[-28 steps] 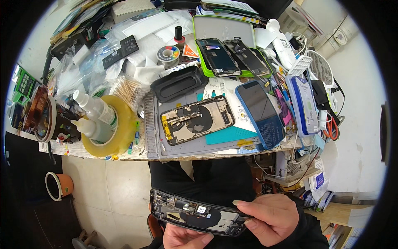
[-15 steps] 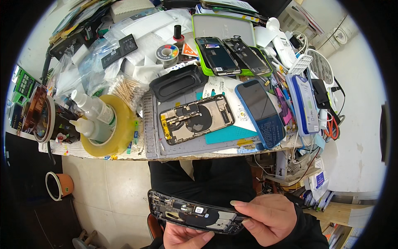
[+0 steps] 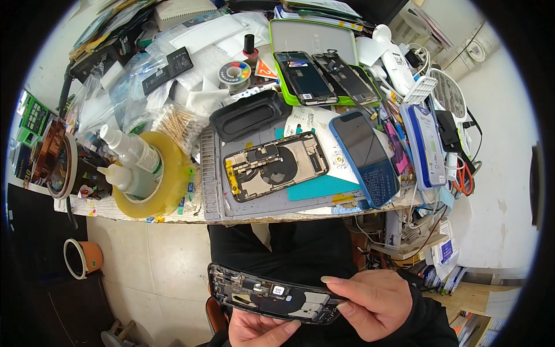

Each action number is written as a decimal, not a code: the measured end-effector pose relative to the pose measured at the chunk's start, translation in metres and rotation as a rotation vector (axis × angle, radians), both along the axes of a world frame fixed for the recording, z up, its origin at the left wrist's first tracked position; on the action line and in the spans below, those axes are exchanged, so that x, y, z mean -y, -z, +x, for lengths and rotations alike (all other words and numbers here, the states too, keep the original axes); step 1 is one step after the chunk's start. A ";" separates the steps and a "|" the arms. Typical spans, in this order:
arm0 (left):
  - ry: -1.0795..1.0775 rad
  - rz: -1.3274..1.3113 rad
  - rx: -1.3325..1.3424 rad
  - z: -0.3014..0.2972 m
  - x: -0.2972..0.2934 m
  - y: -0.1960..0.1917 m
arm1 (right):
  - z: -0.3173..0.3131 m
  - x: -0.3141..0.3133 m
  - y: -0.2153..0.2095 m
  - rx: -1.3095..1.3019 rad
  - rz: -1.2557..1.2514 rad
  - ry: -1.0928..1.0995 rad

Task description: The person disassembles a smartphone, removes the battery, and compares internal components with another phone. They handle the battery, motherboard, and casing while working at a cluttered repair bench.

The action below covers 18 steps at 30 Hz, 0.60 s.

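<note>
The phone frame (image 3: 272,295) sits low over the lap, slightly lower and more level than a moment ago. The left hand (image 3: 260,331) cups it from beneath; the right hand (image 3: 370,303) pinches its right end. Farther off, an opened phone (image 3: 274,166) lies unmoved on the gray mat (image 3: 277,202), beside the blue-cased phone (image 3: 364,156).

A big roll of yellow tape (image 3: 153,182) sits on the messy surface (image 3: 173,214), with two white squeeze bottles (image 3: 130,162) standing in it. An opened phone (image 3: 274,165) lies on a grey mat (image 3: 211,179), just beside a blue phone (image 3: 365,157).
</note>
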<state>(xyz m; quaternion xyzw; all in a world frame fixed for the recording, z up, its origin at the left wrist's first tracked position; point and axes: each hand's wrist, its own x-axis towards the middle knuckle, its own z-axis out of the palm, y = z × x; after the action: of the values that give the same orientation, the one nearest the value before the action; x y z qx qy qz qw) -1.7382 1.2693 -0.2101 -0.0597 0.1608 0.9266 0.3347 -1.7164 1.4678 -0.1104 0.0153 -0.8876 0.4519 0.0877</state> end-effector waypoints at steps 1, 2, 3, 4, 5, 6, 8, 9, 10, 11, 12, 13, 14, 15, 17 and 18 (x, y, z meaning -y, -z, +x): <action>0.005 -0.016 0.011 0.000 0.000 -0.002 | 0.000 0.000 0.000 0.018 0.004 -0.003; 0.009 -0.031 0.021 0.000 -0.001 -0.003 | 0.000 -0.001 -0.002 0.035 0.010 -0.007; 0.010 -0.046 0.008 0.000 0.000 -0.002 | 0.000 -0.001 -0.002 0.052 0.016 -0.010; 0.012 -0.061 -0.005 0.000 0.001 -0.001 | 0.001 0.000 -0.001 0.086 0.000 -0.007; 0.007 -0.055 -0.025 -0.001 -0.004 -0.001 | 0.000 -0.003 -0.004 0.114 0.005 -0.009; 0.043 -0.082 -0.046 -0.005 -0.001 0.002 | -0.001 -0.004 -0.008 0.141 0.011 -0.010; 0.068 -0.153 0.035 -0.009 -0.001 -0.014 | 0.002 0.004 -0.017 0.288 0.018 0.072; 0.090 -0.156 -0.009 -0.010 0.000 -0.010 | -0.002 0.007 -0.012 0.141 -0.010 0.048; 0.078 -0.096 -0.003 -0.010 -0.003 -0.007 | -0.003 0.003 -0.005 -0.005 -0.038 0.019; 0.088 -0.107 0.006 -0.011 -0.004 -0.006 | 0.003 -0.003 0.000 0.073 0.025 -0.006; 0.099 -0.134 0.012 -0.012 -0.003 -0.005 | 0.004 -0.006 0.002 0.147 0.074 -0.028; 0.104 -0.136 0.000 -0.013 -0.004 -0.003 | -0.002 -0.005 0.000 0.068 0.052 -0.013; 0.095 -0.127 -0.009 -0.013 -0.003 0.001 | -0.006 -0.004 0.001 0.035 0.017 0.007; 0.073 -0.064 -0.031 -0.011 -0.004 0.010 | -0.007 -0.001 0.001 0.008 -0.018 0.032; 0.064 -0.021 -0.049 -0.011 -0.004 0.016 | -0.007 0.000 -0.002 0.006 -0.062 0.065; 0.077 -0.040 -0.045 -0.012 -0.004 0.013 | -0.006 -0.001 -0.002 0.004 -0.069 0.072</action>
<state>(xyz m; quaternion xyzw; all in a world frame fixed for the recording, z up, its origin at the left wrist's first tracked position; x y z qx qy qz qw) -1.7505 1.2730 -0.2228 -0.0395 0.1890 0.9108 0.3650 -1.7227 1.4688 -0.1087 -0.0204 -0.8718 0.4787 0.1024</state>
